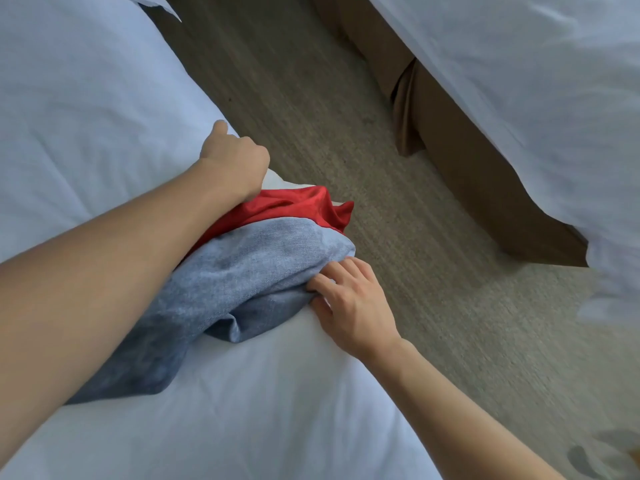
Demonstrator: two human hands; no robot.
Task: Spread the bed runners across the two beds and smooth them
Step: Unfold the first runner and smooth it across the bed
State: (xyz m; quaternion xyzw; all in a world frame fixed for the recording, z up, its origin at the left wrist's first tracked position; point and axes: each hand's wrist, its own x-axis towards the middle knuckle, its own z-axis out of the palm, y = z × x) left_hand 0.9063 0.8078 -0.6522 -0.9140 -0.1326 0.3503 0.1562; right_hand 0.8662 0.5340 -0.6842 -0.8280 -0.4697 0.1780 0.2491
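The right hand point(349, 299) pinches the near edge of the blue-grey bed runner point(242, 282), fingers curled into a fold at the mattress edge. The left hand point(235, 161) is curled into a fist at the 12 o'clock end of the bundle, by the red lining point(294, 206); whether it actually holds cloth I cannot tell, since its fingers are turned away. The runner lies bunched on the near bed point(86, 116), at its side edge, with the lining spilling toward 1 o'clock over the floor point(311, 98). The step looks like opening the bundle: it would go best with both hands holding one hem, lifted slightly and drawn apart, blue face up and red tucked under, before any smoothing. Bunched as it is, the runner's long axis seems to run from 7 o'clock, under the left forearm, to 1 o'clock. The second bed point(519, 81), at 2 o'clock, shows no runner.
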